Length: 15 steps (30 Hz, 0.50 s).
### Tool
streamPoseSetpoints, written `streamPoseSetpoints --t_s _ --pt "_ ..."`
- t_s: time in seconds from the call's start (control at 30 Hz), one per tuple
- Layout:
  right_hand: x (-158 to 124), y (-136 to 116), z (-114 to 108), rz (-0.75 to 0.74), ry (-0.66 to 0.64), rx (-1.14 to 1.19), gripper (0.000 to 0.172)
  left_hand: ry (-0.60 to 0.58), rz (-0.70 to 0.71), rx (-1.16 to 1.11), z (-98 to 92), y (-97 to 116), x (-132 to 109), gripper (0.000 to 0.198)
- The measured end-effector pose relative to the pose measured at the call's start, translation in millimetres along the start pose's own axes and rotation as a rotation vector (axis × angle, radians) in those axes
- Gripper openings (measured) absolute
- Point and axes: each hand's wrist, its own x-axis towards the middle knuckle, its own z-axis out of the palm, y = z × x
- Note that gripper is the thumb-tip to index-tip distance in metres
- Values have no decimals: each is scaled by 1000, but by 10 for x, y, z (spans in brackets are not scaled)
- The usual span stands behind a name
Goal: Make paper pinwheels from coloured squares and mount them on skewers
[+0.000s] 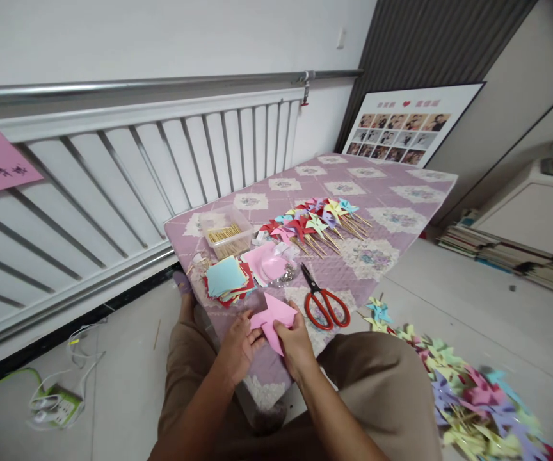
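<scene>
Both my hands hold a folded pink paper square (273,315) over the near end of a low table covered in a purple quilted cloth (382,221). My left hand (239,347) pinches the paper's left edge. My right hand (297,346) grips its lower right corner with closed fingers. Red-handled scissors (325,303) lie on the cloth just right of my hands. A stack of coloured paper squares (227,280) sits just beyond the hands.
A clear plastic box of wooden sticks (225,235) stands at the table's left. Finished paper pinwheels (315,222) lie in a row mid-table. More pinwheels (468,397) are heaped on the floor at right. A white radiator (113,173) runs along the left wall.
</scene>
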Motion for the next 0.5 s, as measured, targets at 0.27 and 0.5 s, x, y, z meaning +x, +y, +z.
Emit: streamPoseSetpoints --t_s 0.27,0.5 --pt "-3 9 5 -13 31 50 70 86 42 26 228 -210 -80 44" --pt "0 82 -14 -60 42 29 70 167 35 73 431 -237 20 36"
